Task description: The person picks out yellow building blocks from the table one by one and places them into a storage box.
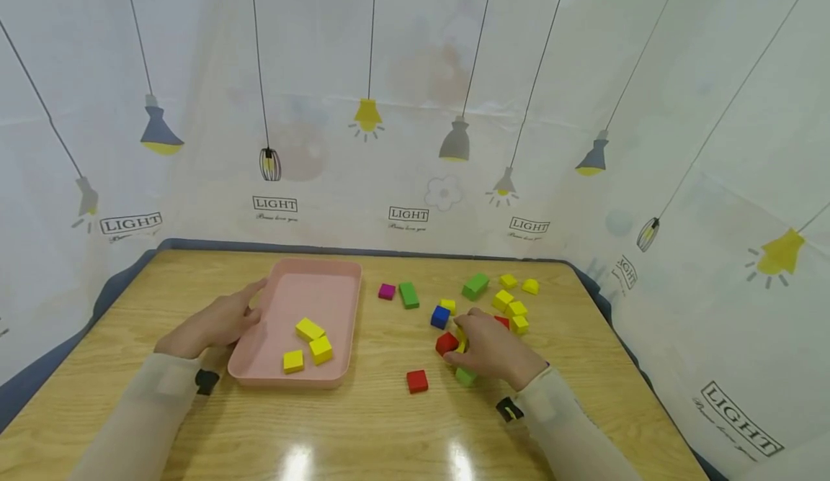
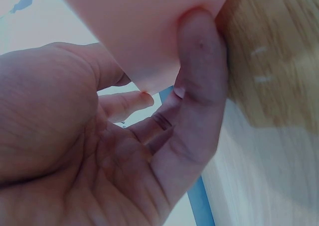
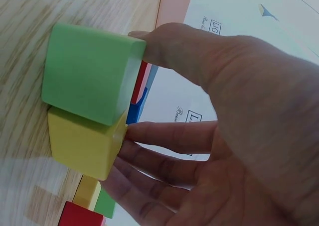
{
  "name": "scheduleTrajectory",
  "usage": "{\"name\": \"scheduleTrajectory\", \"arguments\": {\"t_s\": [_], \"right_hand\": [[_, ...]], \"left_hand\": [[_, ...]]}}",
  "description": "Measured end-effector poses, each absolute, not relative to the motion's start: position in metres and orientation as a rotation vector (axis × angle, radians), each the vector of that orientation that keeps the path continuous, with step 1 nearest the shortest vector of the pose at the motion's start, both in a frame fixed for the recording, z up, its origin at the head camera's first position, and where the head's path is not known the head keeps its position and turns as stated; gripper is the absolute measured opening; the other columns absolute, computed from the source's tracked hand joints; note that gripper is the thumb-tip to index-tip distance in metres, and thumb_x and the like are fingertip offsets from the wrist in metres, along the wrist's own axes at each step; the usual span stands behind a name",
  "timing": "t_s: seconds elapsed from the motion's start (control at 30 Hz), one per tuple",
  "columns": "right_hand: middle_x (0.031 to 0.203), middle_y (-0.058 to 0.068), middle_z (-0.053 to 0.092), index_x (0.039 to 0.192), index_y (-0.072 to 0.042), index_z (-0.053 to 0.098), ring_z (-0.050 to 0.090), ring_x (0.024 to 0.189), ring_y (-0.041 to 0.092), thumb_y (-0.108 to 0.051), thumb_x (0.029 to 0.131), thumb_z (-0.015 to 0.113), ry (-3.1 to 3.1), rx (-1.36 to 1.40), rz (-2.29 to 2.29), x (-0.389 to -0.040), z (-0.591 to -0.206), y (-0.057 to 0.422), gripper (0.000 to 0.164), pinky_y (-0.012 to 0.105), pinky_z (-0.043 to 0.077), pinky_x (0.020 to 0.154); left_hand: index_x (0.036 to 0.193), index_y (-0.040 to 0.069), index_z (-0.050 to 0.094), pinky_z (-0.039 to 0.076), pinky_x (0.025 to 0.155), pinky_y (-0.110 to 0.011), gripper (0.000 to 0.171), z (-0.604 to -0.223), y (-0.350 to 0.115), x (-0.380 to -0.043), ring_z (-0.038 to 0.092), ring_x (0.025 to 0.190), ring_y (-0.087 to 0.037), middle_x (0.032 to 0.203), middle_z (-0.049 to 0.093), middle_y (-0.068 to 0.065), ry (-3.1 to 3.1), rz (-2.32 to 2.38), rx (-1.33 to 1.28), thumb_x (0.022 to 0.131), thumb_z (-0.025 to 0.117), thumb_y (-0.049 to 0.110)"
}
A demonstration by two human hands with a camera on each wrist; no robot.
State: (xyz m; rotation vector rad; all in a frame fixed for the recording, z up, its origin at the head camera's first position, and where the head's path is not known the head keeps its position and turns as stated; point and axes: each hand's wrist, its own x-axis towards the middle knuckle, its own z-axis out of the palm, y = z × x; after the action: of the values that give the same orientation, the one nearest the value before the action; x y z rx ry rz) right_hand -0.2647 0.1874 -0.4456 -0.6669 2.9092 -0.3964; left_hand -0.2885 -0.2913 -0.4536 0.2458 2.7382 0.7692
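Observation:
My left hand (image 1: 217, 322) grips the left side of a pink tray (image 1: 318, 271). In the left wrist view, fingers (image 2: 199, 52) press the tray wall from outside. Three yellow blocks (image 1: 293, 361) lie inside, near its front end. Over the scattered blocks, my right hand (image 1: 489, 344) spreads thumb and fingers about a yellow block (image 3: 82, 141), which those fingers touch in the right wrist view. Against that block stands a light green block (image 3: 89, 74), with the thumb just past it. A red block (image 1: 446, 343) sits close to the thumb, and a blue block (image 1: 440, 317) lies just beyond.
A lone red block (image 1: 417, 381) lies between tray and right hand. Farther back are a magenta block (image 1: 386, 291) and two green blocks (image 1: 408, 295). Several yellow blocks (image 1: 503, 299) cluster beyond the right hand. A printed curtain (image 1: 415, 164) hangs behind the wooden table.

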Motion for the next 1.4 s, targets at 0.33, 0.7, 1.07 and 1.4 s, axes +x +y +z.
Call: {"name": "scheduleTrajectory", "arguments": {"t_s": [0.33, 0.7, 1.07, 1.4], "right_hand": [[0.093, 0.001, 0.055, 0.110, -0.008, 0.067, 0.050, 0.082, 0.020, -0.047, 0.084, 0.079, 2.966, -0.680, -0.369, -0.265, -0.440, 0.185, 0.048, 0.033, 0.044, 0.070], [0.116, 0.007, 0.061, 0.129, -0.003, 0.062, 0.053, 0.096, 0.020, -0.048, 0.084, 0.077, 3.034, -0.679, -0.400, -0.263, -0.428, 0.181, 0.066, 0.036, 0.049, 0.086], [0.117, 0.007, 0.060, 0.130, -0.004, 0.063, 0.055, 0.096, 0.019, -0.050, 0.085, 0.075, 3.091, -0.772, -0.397, -0.266, -0.422, 0.161, 0.066, 0.036, 0.051, 0.087], [0.113, 0.003, 0.059, 0.128, -0.009, 0.065, 0.055, 0.089, 0.016, -0.057, 0.086, 0.073, 3.038, -0.886, -0.413, -0.277, -0.421, 0.113, 0.064, 0.031, 0.051, 0.079]], "left_hand": [[0.161, 0.005, 0.010, 0.044, 0.057, -0.033, 0.068, -0.455, -0.293, -0.289, 0.053, 0.061, -0.020, 0.078, 0.053, -0.009, 2.760, 0.746, 0.268, 0.106, 0.049, 0.018], [0.161, 0.006, 0.010, 0.045, 0.056, -0.033, 0.068, -0.456, -0.293, -0.289, 0.054, 0.061, -0.019, 0.077, 0.054, -0.009, 2.755, 0.765, 0.261, 0.106, 0.049, 0.018], [0.161, 0.005, 0.011, 0.045, 0.055, -0.033, 0.068, -0.458, -0.291, -0.291, 0.054, 0.059, -0.018, 0.075, 0.055, -0.008, 2.756, 0.787, 0.291, 0.106, 0.049, 0.017], [0.161, 0.008, 0.011, 0.045, 0.055, -0.033, 0.068, -0.458, -0.291, -0.288, 0.053, 0.057, -0.019, 0.074, 0.052, -0.009, 2.752, 0.802, 0.238, 0.106, 0.049, 0.017]]}}
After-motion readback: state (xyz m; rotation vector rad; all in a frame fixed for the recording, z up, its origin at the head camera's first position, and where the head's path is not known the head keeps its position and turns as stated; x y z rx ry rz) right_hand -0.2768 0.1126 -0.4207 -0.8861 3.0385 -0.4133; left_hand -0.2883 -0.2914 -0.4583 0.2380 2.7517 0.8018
